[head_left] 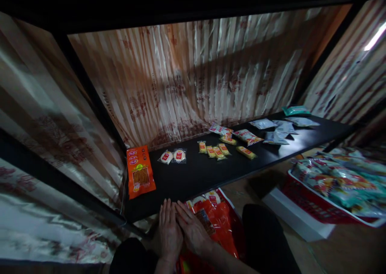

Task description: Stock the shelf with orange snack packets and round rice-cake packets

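Observation:
My left hand (170,230) lies flat with its fingers stretched forward at the shelf's front edge, holding nothing that I can see. Beside and touching it is my right hand (194,229), also flat, its fingers pointing toward the shelf. Under and right of that hand, a red basket (239,217) contains orange snack bags (221,219) and white round packets. On the black shelf (181,181), an orange snack bag (140,172) stands nearest to my hands at the left end. Two round wrapped crackers (173,156) lie to its right.
Several small yellow packets (217,151) lie mid-shelf, with red and white snack bags (247,137) behind them. Silvery packets (276,137) and a green packet (297,110) occupy the right end. A full red basket (316,199) stands right, beside a white box (298,217). Striped curtain (187,77) hangs behind.

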A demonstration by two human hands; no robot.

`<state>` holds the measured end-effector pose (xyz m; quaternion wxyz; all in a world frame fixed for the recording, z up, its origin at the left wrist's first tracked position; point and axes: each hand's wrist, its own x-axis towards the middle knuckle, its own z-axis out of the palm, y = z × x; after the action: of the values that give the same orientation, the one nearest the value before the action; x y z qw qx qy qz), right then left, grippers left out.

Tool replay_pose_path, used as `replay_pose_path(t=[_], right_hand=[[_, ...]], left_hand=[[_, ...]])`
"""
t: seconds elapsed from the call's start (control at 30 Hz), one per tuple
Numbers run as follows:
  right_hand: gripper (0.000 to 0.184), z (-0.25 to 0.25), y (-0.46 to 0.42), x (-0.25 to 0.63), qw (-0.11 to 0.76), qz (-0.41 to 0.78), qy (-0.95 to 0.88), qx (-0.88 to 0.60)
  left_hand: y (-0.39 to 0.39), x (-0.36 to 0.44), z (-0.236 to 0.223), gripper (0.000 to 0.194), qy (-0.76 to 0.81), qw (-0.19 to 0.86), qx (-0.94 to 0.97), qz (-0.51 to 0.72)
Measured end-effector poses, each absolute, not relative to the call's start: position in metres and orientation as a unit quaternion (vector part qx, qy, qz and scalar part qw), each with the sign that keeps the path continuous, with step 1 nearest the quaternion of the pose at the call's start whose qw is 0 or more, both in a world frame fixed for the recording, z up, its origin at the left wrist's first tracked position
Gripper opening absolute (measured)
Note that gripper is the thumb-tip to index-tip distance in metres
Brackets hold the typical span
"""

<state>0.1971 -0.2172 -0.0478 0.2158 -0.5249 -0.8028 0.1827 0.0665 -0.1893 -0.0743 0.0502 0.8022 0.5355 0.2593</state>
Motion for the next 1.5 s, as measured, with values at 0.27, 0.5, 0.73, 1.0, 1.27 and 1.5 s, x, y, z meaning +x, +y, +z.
replay_pose_path(t=[0.27, 0.5, 0.73, 1.0, 1.27, 1.5], right_hand=[[0.051, -0.108, -0.277, 0.239, 0.186, 0.096, -0.730, -0.651], [0.048, -0.125, -0.302, 0.257, 0.160, 0.065, -0.686, -0.707], [0.051, -0.135, -0.300, 0.257, 0.185, 0.041, -0.628, -0.755], [0.051, -0.135, -0.297, 0.261, 0.193, 0.067, -0.588, -0.783], [0.049, -0.148, -0.288, 0.276, 0.260, 0.072, -0.552, -0.789], [0.047, -0.144, -0.284, 0.281, 0.356, 0.074, -0.533, -0.764]], left_hand=[[-0.261, 0.096, -0.100, 0.054, 0.555, 0.186, 0.806, 0.085], [-0.281, 0.096, -0.096, 0.071, 0.540, 0.207, 0.816, 0.028], [-0.291, 0.089, -0.096, 0.077, 0.515, 0.208, 0.831, 0.019], [-0.304, 0.090, -0.119, 0.068, 0.520, 0.173, 0.834, 0.068], [-0.304, 0.089, -0.111, 0.054, 0.521, 0.188, 0.826, 0.104], [-0.309, 0.088, -0.108, 0.048, 0.514, 0.228, 0.815, 0.139]])
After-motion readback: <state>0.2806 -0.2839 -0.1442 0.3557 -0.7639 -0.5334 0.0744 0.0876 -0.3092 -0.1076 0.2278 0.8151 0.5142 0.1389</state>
